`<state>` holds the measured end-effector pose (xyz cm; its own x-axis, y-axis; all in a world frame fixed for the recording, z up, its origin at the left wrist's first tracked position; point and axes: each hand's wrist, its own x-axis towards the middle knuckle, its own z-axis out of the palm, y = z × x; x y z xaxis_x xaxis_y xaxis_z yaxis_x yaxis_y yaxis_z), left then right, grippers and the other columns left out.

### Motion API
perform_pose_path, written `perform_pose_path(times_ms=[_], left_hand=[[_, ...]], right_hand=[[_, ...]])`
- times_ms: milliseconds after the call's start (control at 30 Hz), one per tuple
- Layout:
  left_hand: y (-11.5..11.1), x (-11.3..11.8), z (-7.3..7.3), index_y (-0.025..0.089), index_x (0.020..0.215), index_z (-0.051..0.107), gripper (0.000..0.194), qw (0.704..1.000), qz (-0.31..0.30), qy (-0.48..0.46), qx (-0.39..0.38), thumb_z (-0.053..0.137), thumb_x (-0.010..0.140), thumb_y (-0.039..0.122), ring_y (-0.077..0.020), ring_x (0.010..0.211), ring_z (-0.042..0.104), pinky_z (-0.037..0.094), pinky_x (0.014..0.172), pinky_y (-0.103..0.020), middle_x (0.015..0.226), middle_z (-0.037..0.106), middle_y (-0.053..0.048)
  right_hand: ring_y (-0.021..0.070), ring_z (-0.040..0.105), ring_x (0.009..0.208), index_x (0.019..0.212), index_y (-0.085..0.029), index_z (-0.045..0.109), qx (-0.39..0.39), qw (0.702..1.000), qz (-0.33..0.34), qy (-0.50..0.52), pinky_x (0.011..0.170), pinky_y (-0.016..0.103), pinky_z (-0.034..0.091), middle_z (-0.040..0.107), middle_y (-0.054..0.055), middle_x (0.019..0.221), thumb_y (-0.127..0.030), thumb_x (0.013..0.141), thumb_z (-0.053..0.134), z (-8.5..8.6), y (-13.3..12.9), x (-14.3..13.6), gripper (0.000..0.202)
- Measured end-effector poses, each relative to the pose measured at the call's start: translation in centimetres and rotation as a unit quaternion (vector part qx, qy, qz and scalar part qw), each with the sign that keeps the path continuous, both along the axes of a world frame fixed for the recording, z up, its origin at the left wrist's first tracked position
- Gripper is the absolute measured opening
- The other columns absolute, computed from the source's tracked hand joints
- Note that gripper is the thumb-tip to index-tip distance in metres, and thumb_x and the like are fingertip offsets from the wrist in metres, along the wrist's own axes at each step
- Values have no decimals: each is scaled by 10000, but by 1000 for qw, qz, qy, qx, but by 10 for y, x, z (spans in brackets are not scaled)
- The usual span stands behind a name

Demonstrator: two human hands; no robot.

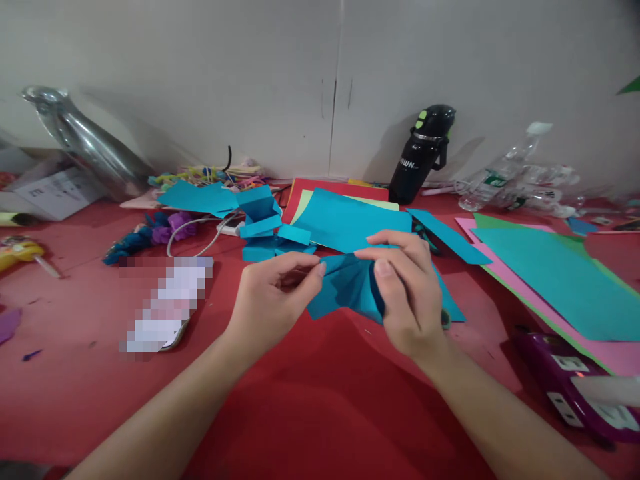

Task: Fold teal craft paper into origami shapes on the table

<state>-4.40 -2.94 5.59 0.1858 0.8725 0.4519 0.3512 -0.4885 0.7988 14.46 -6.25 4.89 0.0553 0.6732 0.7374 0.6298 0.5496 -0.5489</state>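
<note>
Between my two hands a piece of blue paper (pixel 345 287) is held up above the red table, bent and creased with fold lines fanning through it. My left hand (pixel 273 293) pinches its left corner between thumb and fingertips. Around its right side, my right hand (pixel 407 287) is closed, thumb in front and fingers along the upper edge. Just behind stand folded blue paper pieces (pixel 260 223). A larger blue sheet (pixel 350 217) lies behind the hands on yellow and red sheets.
A phone (pixel 170 303) with a blurred screen lies left. Coloured sheets (pixel 555 273) and a purple device (pixel 565 380) are at right. Along the wall are a black bottle (pixel 417 160), a clear plastic bottle (pixel 505 170) and a silver jug (pixel 95 143) on the red table (pixel 320 407).
</note>
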Motion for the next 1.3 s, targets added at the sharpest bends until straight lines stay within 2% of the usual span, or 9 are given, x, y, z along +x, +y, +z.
perform_pose_path(times_ms=[167, 300, 400, 633, 733, 867, 1067, 1200, 1300], left_hand=[[8, -4, 1, 204, 837, 762, 67, 1000, 28, -12, 8, 735, 848, 264, -146, 622, 688, 570, 528, -216, 722, 745, 9], [16, -9, 1, 206, 854, 768, 84, 999, 43, -14, 21, 737, 852, 284, -139, 637, 681, 567, 552, -214, 733, 744, 9], [20, -12, -2, 212, 879, 772, 101, 998, 42, -7, 35, 729, 864, 302, -140, 653, 675, 571, 583, -230, 761, 749, 3], [25, -15, -6, 205, 919, 769, 135, 998, 38, -13, 42, 711, 877, 319, -175, 728, 714, 602, 629, -265, 831, 771, -17], [26, -15, -6, 199, 908, 765, 128, 998, 40, -22, 36, 720, 866, 311, -168, 706, 712, 602, 618, -258, 808, 766, -15], [26, -13, -6, 195, 882, 755, 102, 998, 42, -23, 28, 722, 859, 288, -160, 680, 711, 599, 610, -243, 771, 756, -9], [23, -11, -8, 189, 871, 740, 81, 996, 68, 5, 48, 713, 850, 263, -157, 664, 720, 602, 607, -228, 747, 750, 1], [17, -9, -12, 195, 896, 740, 89, 994, 68, 39, 74, 701, 854, 263, -157, 669, 725, 609, 626, -229, 748, 753, 7], [11, -5, -14, 204, 907, 739, 80, 994, 47, 47, 87, 696, 857, 248, -152, 657, 720, 612, 624, -229, 749, 754, 4]], right_hand=[[273, 596, 1101, 1021, -252, 687, 28, 990, -15, 137, 954, 496, 459, 663, 89, 1099, -366, 1044, 331, 0, 6, 5, 374], [243, 630, 1006, 1070, -248, 652, -58, 986, 4, 158, 863, 430, 498, 672, 70, 1090, -408, 968, 556, -4, 14, 12, 212], [247, 614, 1076, 1160, -255, 614, -80, 986, -12, 145, 843, 411, 512, 644, 72, 1179, -384, 867, 706, -11, 22, 17, 332], [238, 615, 1060, 1166, -240, 588, -122, 973, -29, 193, 792, 386, 536, 615, 85, 1211, -410, 769, 801, -22, 35, 28, 482], [220, 621, 970, 1128, -231, 607, -142, 967, -34, 210, 751, 365, 525, 638, 68, 1113, -422, 744, 823, -24, 36, 29, 481], [162, 568, 746, 853, -212, 627, -173, 966, 8, 191, 704, 331, 488, 620, -2, 796, -442, 800, 779, -21, 32, 27, 280], [144, 519, 647, 732, -211, 604, -195, 969, 49, 144, 597, 290, 452, 584, -18, 692, -436, 856, 721, -15, 24, 17, 283], [134, 472, 591, 656, -221, 538, -130, 988, -8, 86, 563, 278, 442, 504, -33, 616, -391, 878, 711, -14, 17, 6, 329], [155, 555, 665, 800, -231, 619, -77, 995, -41, 42, 643, 299, 492, 617, -5, 727, -331, 895, 704, -13, 12, -2, 162]])
